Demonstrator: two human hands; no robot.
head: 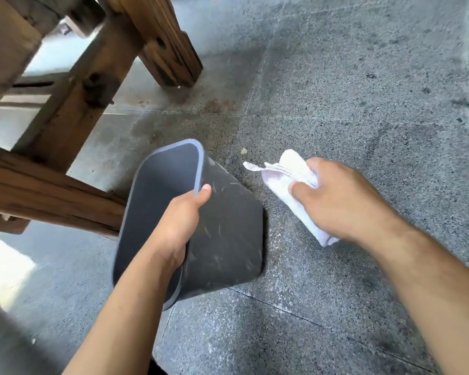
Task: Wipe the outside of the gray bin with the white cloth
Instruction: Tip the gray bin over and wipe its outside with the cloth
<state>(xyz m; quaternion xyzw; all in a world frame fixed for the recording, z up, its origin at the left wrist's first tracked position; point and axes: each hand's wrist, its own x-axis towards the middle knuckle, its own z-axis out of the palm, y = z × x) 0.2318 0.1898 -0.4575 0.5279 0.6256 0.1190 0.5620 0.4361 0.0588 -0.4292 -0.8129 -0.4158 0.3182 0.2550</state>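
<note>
My left hand [178,226] gripped the rim of the gray bin [228,228], thumb pressed on the outer wall and the other fingers curled inside out of sight. My right hand [344,201] held the white cloth [287,180] bunched under the palm, thumb pinching its top, clear of the bin and just to its right. The bin was tilted, its open mouth turned toward the left and up, its dark outer side facing me, streaked with pale scuffs and smears. Its lower edge sat near the speckled stone floor [363,90]. A loose corner of the cloth stuck out toward the bin without touching it. Heavy wooden furniture legs [157,41] stood behind the bin at upper left.
</note>
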